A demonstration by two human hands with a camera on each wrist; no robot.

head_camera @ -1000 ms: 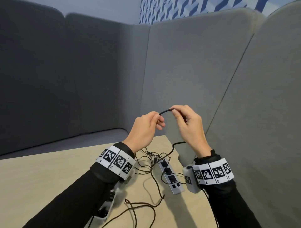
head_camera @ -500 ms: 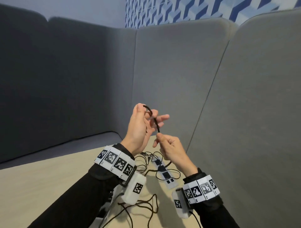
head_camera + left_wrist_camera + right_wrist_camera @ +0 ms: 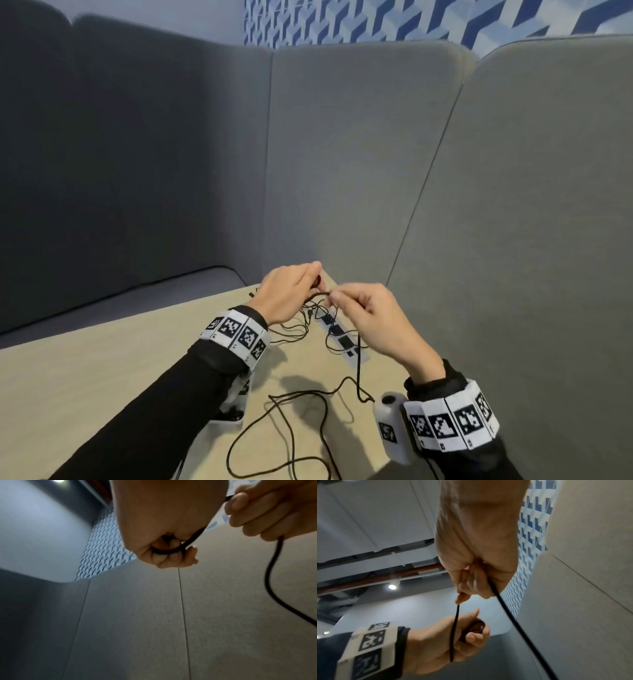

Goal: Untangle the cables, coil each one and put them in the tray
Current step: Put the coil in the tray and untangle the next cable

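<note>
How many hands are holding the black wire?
2. The left hand holds small loops of the black wire above the table; the right hand pinches it just beside, its slack hanging down to the tabletop.

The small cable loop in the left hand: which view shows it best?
The left wrist view: the loop curls openly inside the left hand's curled fingers. The right wrist view shows only a blurred part sticking out of that fist. In the head view only a dark bit shows past the knuckles.
</note>
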